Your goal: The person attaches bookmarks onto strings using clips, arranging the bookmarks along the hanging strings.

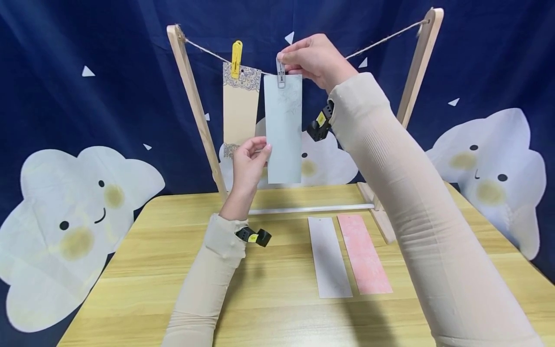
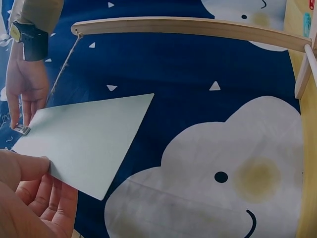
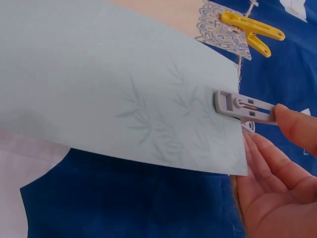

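Note:
A pale blue-green bookmark point(image 1: 283, 140) with faint bamboo leaves hangs upright at the twine point(image 3: 240, 69). My right hand point(image 1: 314, 60) pinches a grey clothespin point(image 3: 245, 106) whose jaws sit over the bookmark's top edge. With thumb and fingers, my left hand point(image 1: 249, 164) pinches the bookmark's left edge below its middle. Just to the left, a beige bookmark point(image 1: 240, 113) with blue lace patterns hangs from the twine under a yellow clothespin point(image 1: 236, 60). In the left wrist view, the pale bookmark point(image 2: 99, 144) stretches from my left thumb toward the right hand.
A wooden frame with a left post point(image 1: 191, 96) and a right post point(image 1: 418, 67) holds the twine. A white rod point(image 1: 312, 209) joins its base. On the wooden table point(image 1: 151, 289) lie a pale grey bookmark point(image 1: 329, 258) and a pink bookmark point(image 1: 364, 255). Behind hangs a blue cloud-patterned curtain point(image 1: 130, 96).

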